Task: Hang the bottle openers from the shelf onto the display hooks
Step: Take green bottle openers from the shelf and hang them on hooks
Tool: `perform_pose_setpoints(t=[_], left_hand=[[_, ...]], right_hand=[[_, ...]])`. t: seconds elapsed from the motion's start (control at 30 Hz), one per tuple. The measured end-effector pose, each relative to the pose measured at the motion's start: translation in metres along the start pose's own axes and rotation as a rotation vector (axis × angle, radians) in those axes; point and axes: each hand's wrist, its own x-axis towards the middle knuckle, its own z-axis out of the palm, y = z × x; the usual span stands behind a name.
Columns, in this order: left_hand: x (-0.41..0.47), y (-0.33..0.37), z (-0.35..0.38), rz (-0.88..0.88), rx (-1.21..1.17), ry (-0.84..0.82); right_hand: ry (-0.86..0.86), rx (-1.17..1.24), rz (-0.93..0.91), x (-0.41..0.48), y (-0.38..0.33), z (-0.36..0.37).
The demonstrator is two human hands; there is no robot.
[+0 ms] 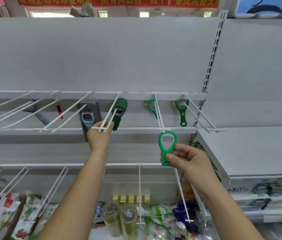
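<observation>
Left hand [100, 135], at about 8 o'clock from centre, grips the front tip of a white display hook [110, 113], thumb and fingers curled round its crossbar. Right hand [188, 159], at 5 o'clock, pinches the green bottle opener [166, 147] by its handle, thumb across the front, ring end up. That ring sits right at the tip of the neighbouring hook [159, 112]; whether it touches the tip cannot be told. At the back of the hooks hang a dark green opener [120, 108] at 10 o'clock, a light green ring opener [151, 105] at 1 o'clock and a green double-ended opener [182, 114] at 2 o'clock. A boxed blue opener [88, 116] hangs just left of the left hand.
</observation>
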Motion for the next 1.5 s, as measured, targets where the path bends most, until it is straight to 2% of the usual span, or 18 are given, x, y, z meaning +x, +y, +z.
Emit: perform_pose_setpoints(t=[0.2, 0.37, 0.53, 1.07, 1.5], left_hand=[[-0.046, -0.01, -0.035, -0.029, 0.077, 0.064], [-0.113, -0.018, -0.062, -0.028, 0.134, -0.048], [-0.137, -0.018, -0.081, -0.02, 0.159, -0.081], [-0.146, -0.006, -0.097, -0.003, 0.174, -0.174], [-0.119, -0.016, -0.096, -0.04, 0.15, -0.177]], right_hand=[[-0.005, 0.025, -0.019, -0.004, -0.003, 0.005], [-0.007, 0.035, -0.022, -0.006, -0.001, 0.012], [-0.033, 0.03, -0.042, 0.0, -0.008, 0.017], [0.132, 0.001, -0.011, 0.055, 0.0, 0.026], [0.22, -0.258, 0.032, 0.168, 0.016, 0.02]])
